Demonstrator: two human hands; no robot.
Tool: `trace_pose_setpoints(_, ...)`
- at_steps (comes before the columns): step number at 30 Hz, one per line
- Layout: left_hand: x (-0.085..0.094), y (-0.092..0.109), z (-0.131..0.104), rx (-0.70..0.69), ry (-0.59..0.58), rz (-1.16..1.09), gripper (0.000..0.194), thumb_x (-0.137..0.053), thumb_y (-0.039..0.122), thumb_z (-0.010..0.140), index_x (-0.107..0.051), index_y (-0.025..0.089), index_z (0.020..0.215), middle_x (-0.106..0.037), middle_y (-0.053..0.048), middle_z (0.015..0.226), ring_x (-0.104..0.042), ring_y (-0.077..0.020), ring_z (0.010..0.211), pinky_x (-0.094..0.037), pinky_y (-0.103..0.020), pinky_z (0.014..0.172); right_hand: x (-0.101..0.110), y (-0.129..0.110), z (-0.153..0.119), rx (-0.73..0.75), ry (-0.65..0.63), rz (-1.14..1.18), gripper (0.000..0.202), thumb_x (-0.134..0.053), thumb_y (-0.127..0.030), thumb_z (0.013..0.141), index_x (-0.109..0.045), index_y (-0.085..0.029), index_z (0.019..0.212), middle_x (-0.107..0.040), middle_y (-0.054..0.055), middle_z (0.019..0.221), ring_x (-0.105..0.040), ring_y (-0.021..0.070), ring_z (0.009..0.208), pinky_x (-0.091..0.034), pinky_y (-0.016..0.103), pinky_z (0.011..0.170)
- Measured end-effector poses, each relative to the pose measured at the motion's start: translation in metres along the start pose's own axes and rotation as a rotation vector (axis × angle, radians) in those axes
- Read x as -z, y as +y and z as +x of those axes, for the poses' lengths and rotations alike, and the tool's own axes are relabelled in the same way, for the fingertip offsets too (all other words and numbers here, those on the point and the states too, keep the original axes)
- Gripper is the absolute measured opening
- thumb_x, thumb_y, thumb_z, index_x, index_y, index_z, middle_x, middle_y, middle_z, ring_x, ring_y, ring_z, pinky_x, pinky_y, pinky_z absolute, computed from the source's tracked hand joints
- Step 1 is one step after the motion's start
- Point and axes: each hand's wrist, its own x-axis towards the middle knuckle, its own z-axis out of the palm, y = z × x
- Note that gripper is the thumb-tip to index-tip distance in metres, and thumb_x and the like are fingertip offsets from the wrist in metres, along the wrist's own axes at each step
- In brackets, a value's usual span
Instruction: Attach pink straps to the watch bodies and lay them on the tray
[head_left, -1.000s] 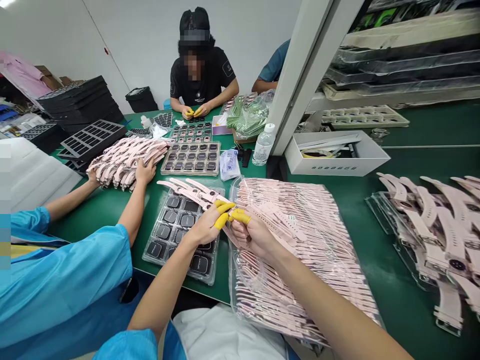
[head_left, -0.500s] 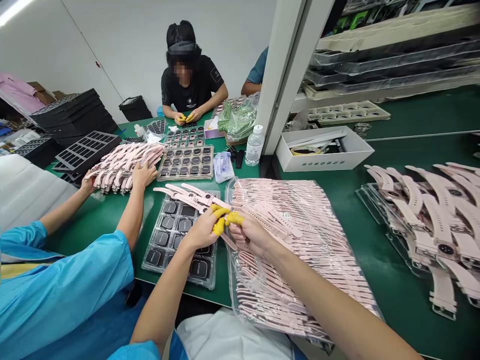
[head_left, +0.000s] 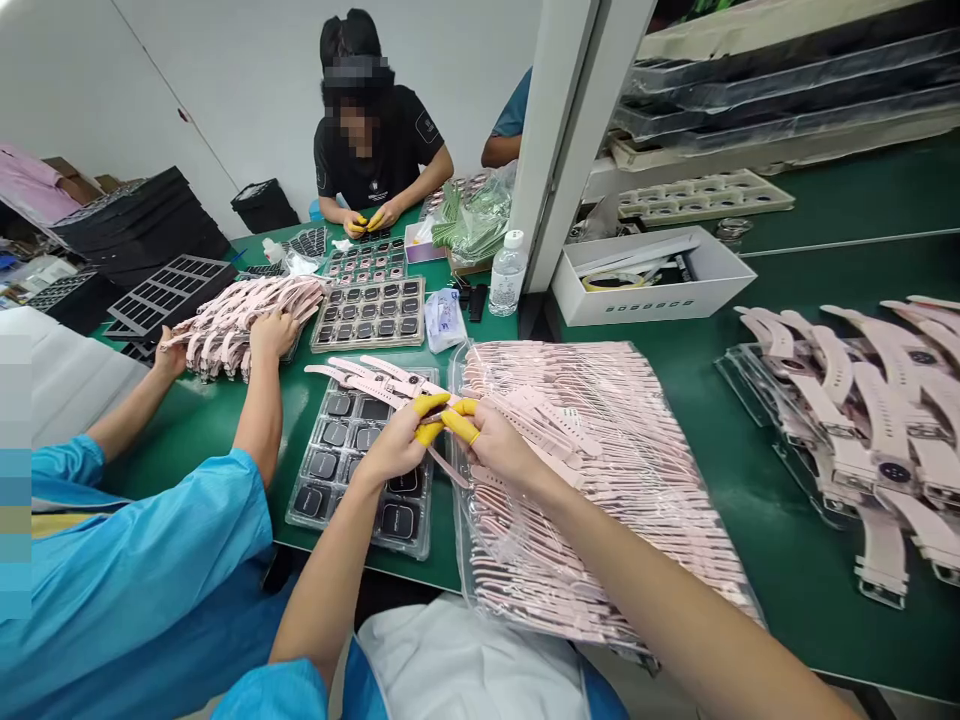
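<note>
Co-worker's hands [head_left: 271, 335] at left, on a layered pile of pink straps [head_left: 225, 325]. Right of it, clear moulded tray [head_left: 305, 460]: rounded-square black modules [head_left: 309, 500] in pockets, pink-banded watches [head_left: 367, 382] across far end. Left hand [head_left: 397, 438]: yellow finger cots [head_left: 430, 402], pinched nearly closed on thin pink strap [head_left: 448, 468]. Strap's between both hands, tail right of tray. Right hand [head_left: 491, 438]: curled, pinching same strap. Next, ribbed bulk straps [head_left: 600, 500] under crinkly clear film [head_left: 504, 530]. Rightmost: curved-band watch stack [head_left: 877, 430].
</note>
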Motion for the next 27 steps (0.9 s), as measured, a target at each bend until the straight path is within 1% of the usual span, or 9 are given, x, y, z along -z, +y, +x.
trace_pose_setpoints(3, 0.019, 0.0, -0.001, 0.065, 0.012, 0.07, 0.045, -0.052, 0.027, 0.102, -0.054, 0.019, 0.146, -0.071, -0.013, 0.132, -0.07, -0.0247, 0.12, -0.057, -0.039, 0.105, 0.006, 0.001, 0.001, 0.121, 0.003, -0.327, 0.04, -0.055, -0.06, 0.094, -0.056, -0.022, 0.084, -0.052, -0.002, 0.067, -0.045, 0.0146, 0.059, -0.03, 0.028, 0.056)
trace_pose_setpoints(6, 0.053, 0.004, -0.004, 0.141, -0.004, 0.219, 0.044, -0.054, 0.027, 0.1, -0.058, 0.02, 0.142, -0.076, -0.011, 0.121, -0.073, -0.0243, 0.111, -0.059, -0.038, 0.1, 0.01, -0.005, 0.0, 0.165, -0.053, -0.553, 0.036, -0.049, -0.052, 0.1, -0.058, -0.021, 0.084, -0.059, 0.001, 0.074, -0.051, 0.017, 0.067, -0.032, 0.03, 0.062)
trace_pose_setpoints(10, 0.096, 0.009, -0.008, 0.174, -0.101, 0.595, 0.027, -0.054, 0.025, 0.098, -0.071, 0.021, 0.118, -0.077, -0.009, 0.115, -0.073, -0.0256, 0.105, -0.059, -0.04, 0.096, 0.008, -0.015, -0.006, 0.123, -0.053, -0.721, 0.022, -0.05, -0.035, 0.099, -0.061, -0.02, 0.087, -0.063, 0.003, 0.076, -0.051, 0.0173, 0.067, -0.03, 0.03, 0.063)
trace_pose_setpoints(13, 0.115, 0.013, -0.007, 0.153, -0.178, 0.759, 0.029, -0.052, 0.019, 0.094, -0.075, 0.023, 0.112, -0.076, -0.009, 0.117, -0.07, -0.0266, 0.109, -0.056, -0.041, 0.101, 0.007, -0.023, -0.011, 0.161, -0.059, -0.778, 0.025, -0.052, -0.035, 0.098, -0.059, -0.021, 0.079, -0.061, 0.004, 0.071, -0.048, 0.0174, 0.065, -0.027, 0.031, 0.061)
trace_pose_setpoints(15, 0.124, 0.016, -0.005, 0.157, -0.213, 0.756, 0.032, -0.05, 0.021, 0.095, -0.076, 0.023, 0.113, -0.074, -0.008, 0.124, -0.067, -0.0265, 0.117, -0.053, -0.041, 0.107, 0.012, -0.029, -0.013, 0.22, -0.007, -0.765, 0.029, -0.055, -0.043, 0.098, -0.06, -0.022, 0.08, -0.061, 0.005, 0.071, -0.047, 0.0177, 0.064, -0.026, 0.031, 0.06)
trace_pose_setpoints(17, 0.134, 0.016, -0.001, 0.211, -0.238, 0.719, 0.034, -0.048, 0.024, 0.095, -0.076, 0.023, 0.113, -0.073, -0.008, 0.127, -0.065, -0.0265, 0.122, -0.05, -0.041, 0.112, 0.025, -0.035, -0.013, 0.254, 0.113, -0.752, 0.029, -0.056, -0.048, 0.099, -0.062, -0.023, 0.085, -0.062, 0.005, 0.075, -0.049, 0.0191, 0.066, -0.028, 0.032, 0.062)
trace_pose_setpoints(20, 0.148, 0.009, 0.007, 0.37, -0.326, 0.668, 0.034, -0.049, 0.026, 0.09, -0.077, 0.022, 0.108, -0.076, -0.007, 0.119, -0.066, -0.0264, 0.116, -0.051, -0.04, 0.109, 0.052, -0.043, -0.01, 0.17, 0.271, -0.892, 0.024, -0.059, -0.046, 0.099, -0.063, -0.023, 0.094, -0.066, 0.009, 0.09, -0.057, 0.0236, 0.079, -0.032, 0.033, 0.065)
trace_pose_setpoints(23, 0.153, -0.004, 0.017, 0.494, -0.455, 0.638, 0.029, -0.051, 0.026, 0.085, -0.077, 0.021, 0.099, -0.077, -0.008, 0.109, -0.068, -0.0251, 0.104, -0.053, -0.036, 0.1, 0.072, -0.044, -0.007, 0.042, 0.26, -1.104, 0.023, -0.061, -0.044, 0.098, -0.063, -0.021, 0.099, -0.069, 0.012, 0.106, -0.062, 0.0272, 0.09, -0.034, 0.034, 0.067)
trace_pose_setpoints(27, 0.142, -0.019, 0.03, 0.579, -0.52, 0.596, 0.023, -0.055, 0.031, 0.084, -0.074, 0.02, 0.092, -0.078, -0.007, 0.101, -0.069, -0.0231, 0.091, -0.055, -0.033, 0.088, 0.078, -0.042, -0.007, 0.021, 0.218, -1.184, 0.022, -0.058, -0.041, 0.1, -0.063, -0.02, 0.105, -0.071, 0.011, 0.11, -0.065, 0.0281, 0.094, -0.036, 0.035, 0.066)
